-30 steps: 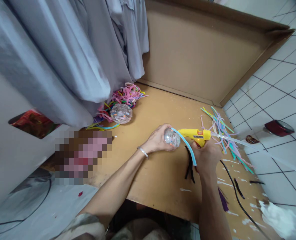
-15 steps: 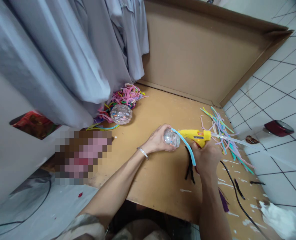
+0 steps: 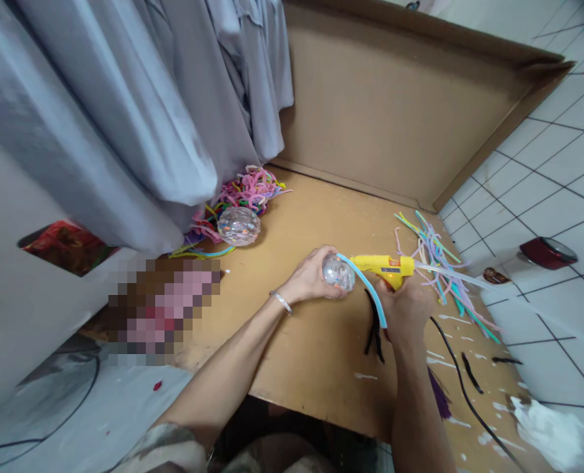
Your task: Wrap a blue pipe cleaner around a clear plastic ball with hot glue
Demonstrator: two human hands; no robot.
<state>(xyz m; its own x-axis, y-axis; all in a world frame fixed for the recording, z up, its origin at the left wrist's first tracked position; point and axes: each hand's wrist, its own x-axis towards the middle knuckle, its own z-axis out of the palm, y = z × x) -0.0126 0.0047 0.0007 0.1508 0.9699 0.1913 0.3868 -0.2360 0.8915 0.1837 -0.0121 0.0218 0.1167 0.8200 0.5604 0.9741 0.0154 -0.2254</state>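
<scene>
perhaps fuzzy, blue strip (image 3: 371,284) curves

The left hand (image 3: 314,276) is covering one side of the clear ball (image 3: 339,273); the right hand (image 3: 407,305) is hiding most of the yellow glue gun (image 3: 381,264)'s handle. Grey cloth (image 3: 173,105) is screening part of the coloured strips (image 3: 253,187). A pixelated patch (image 3: 166,309) is masking whatever lies there. The glue stick (image 3: 462,276) is blurring rightward; the black cord (image 3: 464,391) is running past the bottom edge.
</scene>
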